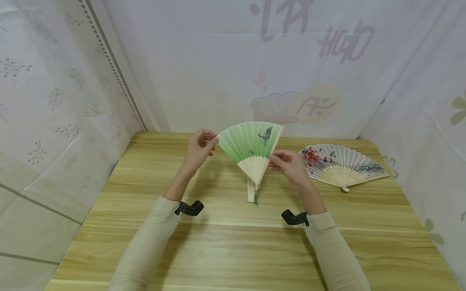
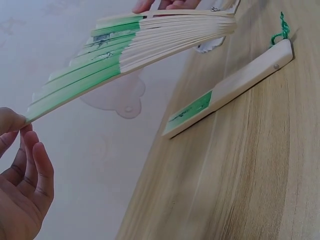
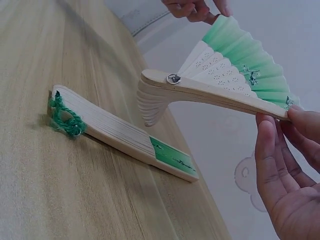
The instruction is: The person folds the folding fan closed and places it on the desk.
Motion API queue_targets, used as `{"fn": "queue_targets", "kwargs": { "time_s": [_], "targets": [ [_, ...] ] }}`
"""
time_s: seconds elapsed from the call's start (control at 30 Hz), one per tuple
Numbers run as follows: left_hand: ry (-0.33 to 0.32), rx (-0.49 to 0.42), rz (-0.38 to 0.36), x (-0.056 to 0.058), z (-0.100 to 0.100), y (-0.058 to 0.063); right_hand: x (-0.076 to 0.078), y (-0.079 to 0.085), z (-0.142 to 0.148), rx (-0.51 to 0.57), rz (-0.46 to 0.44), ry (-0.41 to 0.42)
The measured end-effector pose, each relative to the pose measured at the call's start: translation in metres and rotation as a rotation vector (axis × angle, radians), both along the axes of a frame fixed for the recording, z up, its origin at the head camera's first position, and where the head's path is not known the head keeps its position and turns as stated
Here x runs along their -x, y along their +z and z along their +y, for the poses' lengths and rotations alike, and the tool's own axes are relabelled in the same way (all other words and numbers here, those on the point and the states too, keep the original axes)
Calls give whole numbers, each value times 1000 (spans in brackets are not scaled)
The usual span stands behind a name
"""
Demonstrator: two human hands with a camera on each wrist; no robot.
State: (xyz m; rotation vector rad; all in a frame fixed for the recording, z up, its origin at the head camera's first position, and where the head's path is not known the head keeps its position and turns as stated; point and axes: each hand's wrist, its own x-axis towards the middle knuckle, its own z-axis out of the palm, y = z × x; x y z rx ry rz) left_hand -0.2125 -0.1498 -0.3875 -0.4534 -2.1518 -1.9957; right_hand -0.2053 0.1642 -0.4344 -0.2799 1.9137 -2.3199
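Note:
A green and white folding fan (image 1: 251,147) is held half spread above the wooden table (image 1: 233,242). My left hand (image 1: 199,148) pinches its left outer rib near the top, and the same fan (image 2: 130,47) shows edge-on in the left wrist view with my fingertips (image 2: 12,122) on the rib's end. My right hand (image 1: 287,163) pinches the right outer rib, which runs across the right wrist view as a wooden guard (image 3: 220,95). A second green fan (image 1: 251,190) lies folded shut on the table below, with a green cord (image 3: 65,117) at its pivot.
A third fan (image 1: 340,165), white with red blossoms, lies spread open on the table to the right. White patterned cloth walls (image 1: 54,101) close in the table on the left, back and right. Black wrist camera mounts (image 1: 189,208) sit at both sleeves.

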Motion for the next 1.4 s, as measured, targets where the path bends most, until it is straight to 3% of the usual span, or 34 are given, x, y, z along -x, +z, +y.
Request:
{"fn": "queue_targets", "kwargs": {
  "time_s": [0.2,0.47,1.0,1.4],
  "targets": [
    [-23,12,5,-2,5,4,0,-1,-4,-41,-10,13],
    [-49,-47,-19,14,9,-16,-2,-1,-9,-90,13,36],
    [-42,-76,-23,17,25,-18,-3,-2,-22,-120,13,85],
    [-41,-102,-33,19,32,-15,-3,-3,-26,-154,65,108]
  ]
}}
